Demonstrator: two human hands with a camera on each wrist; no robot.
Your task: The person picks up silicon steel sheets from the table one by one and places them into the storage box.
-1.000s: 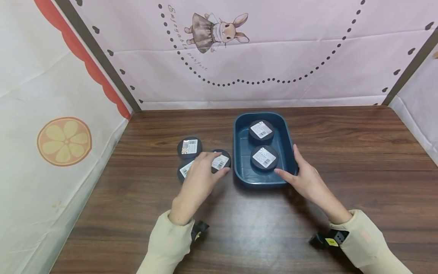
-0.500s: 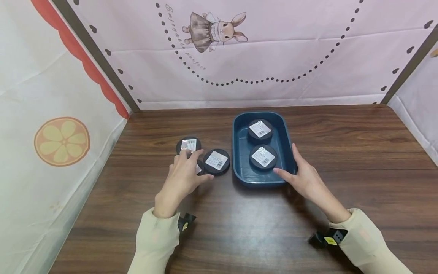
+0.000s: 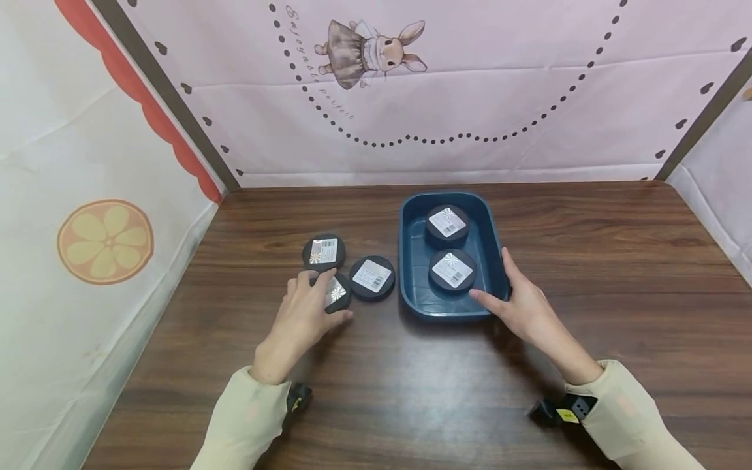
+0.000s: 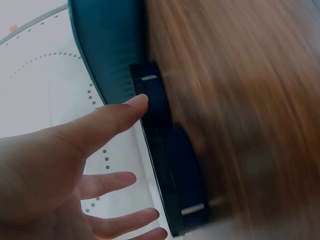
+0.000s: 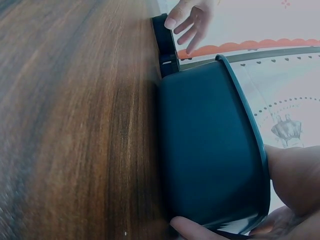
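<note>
In the head view, my left hand hovers at the front-left round black container, covering part of it. Its fingers are spread in the left wrist view, with nothing gripped. Two more round black containers lie beside that one: one behind and one to the right. All have white barcode labels on top. My right hand holds the right wall of a dark blue plastic box, thumb over the rim. Inside the box sit two similar containers, one at the back and one in front.
Everything stands on a brown wood-grain table. A pink cloth wall with a rabbit print rises behind it. White cloth with an orange-slice print hangs along the left edge.
My left hand has moved left, away from the right-hand container, to the front-left one, whose label now sits turned. The right hand and the box stay in place.
</note>
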